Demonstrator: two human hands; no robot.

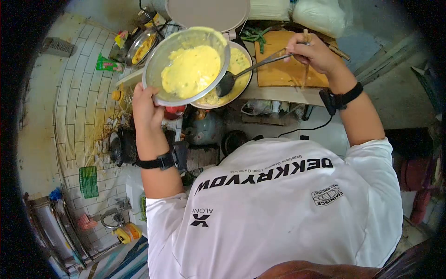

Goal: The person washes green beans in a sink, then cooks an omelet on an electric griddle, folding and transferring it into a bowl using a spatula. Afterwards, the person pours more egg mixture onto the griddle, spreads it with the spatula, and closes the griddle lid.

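A metal bowl (190, 67) with yellow batter in it is tilted over a round pan (246, 74). My left hand (147, 106) grips the bowl's rim at its lower left. My right hand (310, 50) is closed around the handle of a black ladle (226, 84), along with what look like wooden chopsticks (305, 69). The ladle's head is beside the bowl's right rim, above the pan. Yellow mixture with green bits covers the part of the pan that shows; the bowl hides the rest.
A wooden cutting board (278, 69) with green leaves (257, 37) lies right of the pan. A raised round lid (207, 14) stands behind. At the left are a plate of yellow food (141, 49), an oil bottle (121, 96) and a sink faucet (111, 218).
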